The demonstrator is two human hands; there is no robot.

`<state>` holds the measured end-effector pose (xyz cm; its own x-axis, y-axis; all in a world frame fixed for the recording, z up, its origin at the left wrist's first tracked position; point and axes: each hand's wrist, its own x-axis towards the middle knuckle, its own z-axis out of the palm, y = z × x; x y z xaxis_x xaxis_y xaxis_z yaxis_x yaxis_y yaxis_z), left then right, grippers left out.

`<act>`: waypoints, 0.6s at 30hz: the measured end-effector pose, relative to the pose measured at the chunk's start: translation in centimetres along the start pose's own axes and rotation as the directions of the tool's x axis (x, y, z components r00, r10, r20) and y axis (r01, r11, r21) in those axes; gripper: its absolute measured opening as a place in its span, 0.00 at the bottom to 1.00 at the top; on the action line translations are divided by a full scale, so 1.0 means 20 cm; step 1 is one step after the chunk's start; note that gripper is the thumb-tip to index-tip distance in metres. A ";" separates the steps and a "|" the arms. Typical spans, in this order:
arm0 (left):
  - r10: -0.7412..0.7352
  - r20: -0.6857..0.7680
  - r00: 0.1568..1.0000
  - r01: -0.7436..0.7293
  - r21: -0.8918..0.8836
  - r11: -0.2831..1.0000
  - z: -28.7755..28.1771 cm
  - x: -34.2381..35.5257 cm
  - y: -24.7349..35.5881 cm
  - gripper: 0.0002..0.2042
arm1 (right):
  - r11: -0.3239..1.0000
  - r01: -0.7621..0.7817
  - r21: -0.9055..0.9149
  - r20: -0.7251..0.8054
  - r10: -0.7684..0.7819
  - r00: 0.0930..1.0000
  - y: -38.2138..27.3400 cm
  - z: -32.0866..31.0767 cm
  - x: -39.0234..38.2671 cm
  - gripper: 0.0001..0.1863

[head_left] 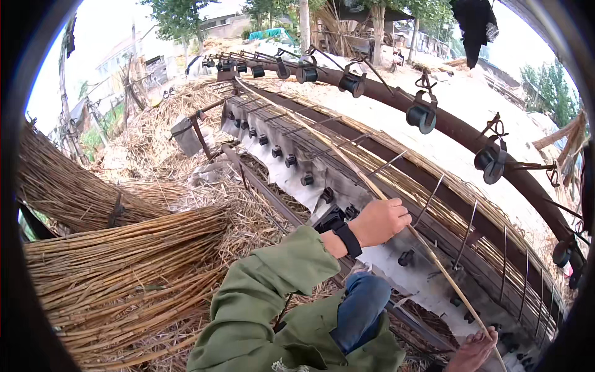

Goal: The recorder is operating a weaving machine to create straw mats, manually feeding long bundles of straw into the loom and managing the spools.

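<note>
A long, thin reed stalk (pixel 443 271) lies slantwise along a weaving frame (pixel 406 155), running from its far end to the lower right. My left hand (pixel 380 222), with a black band at the wrist and a green sleeve, is closed round the stalk near its middle. Lower right, my right hand (pixel 474 352) has its fingers on the stalk's near end; part of that hand is cut off by the picture's edge. Thin upright metal rods (pixel 468 232) stand in a row along the frame, and the stalk lies on the near side of those close to my hands.
Black spools (pixel 421 113) hang from a curved brown pipe (pixel 387 93) beyond the frame. More small spools (pixel 290 161) line its near side over pale sheeting (pixel 365 248). Bundled reeds (pixel 124 279) lie at left, on loose straw (pixel 149 146). Trees (pixel 180 18) stand behind.
</note>
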<state>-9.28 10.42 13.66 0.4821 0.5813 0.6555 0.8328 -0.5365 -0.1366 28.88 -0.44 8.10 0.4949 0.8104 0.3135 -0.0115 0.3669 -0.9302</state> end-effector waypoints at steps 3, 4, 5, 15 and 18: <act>-0.062 -0.033 0.998 0.063 0.005 0.998 -0.02 -0.03 -0.09 0.08 | 0.886 0.171 -0.431 -0.114 -0.241 0.964 -0.01 -0.18 0.07 0.14; -0.122 -0.091 0.988 0.119 -0.038 0.992 -0.03 -0.04 -0.11 0.06 | 0.988 0.068 0.136 -0.065 -0.060 0.996 -0.02 -0.23 0.09 0.13; -0.221 -0.092 0.971 0.213 -0.088 0.973 -0.03 -0.06 -0.13 0.04 | 0.755 -0.100 0.648 0.076 0.067 0.995 -0.02 -0.27 0.12 0.12; -0.142 -0.008 0.990 0.141 -0.053 0.989 0.03 0.11 0.07 0.11 | 0.732 0.017 0.681 -0.147 0.115 0.982 -0.01 -0.33 0.30 0.09; -0.089 -0.075 0.993 0.082 -0.084 0.993 0.11 0.24 0.04 0.10 | 0.723 0.109 0.683 -0.250 0.090 0.964 -0.09 -0.50 0.50 0.08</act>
<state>-5.65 14.24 15.05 0.3847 0.5792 0.7188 0.8436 -0.5366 -0.0191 42.49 2.49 10.94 0.6934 0.7001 0.1706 -0.5472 0.6656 -0.5076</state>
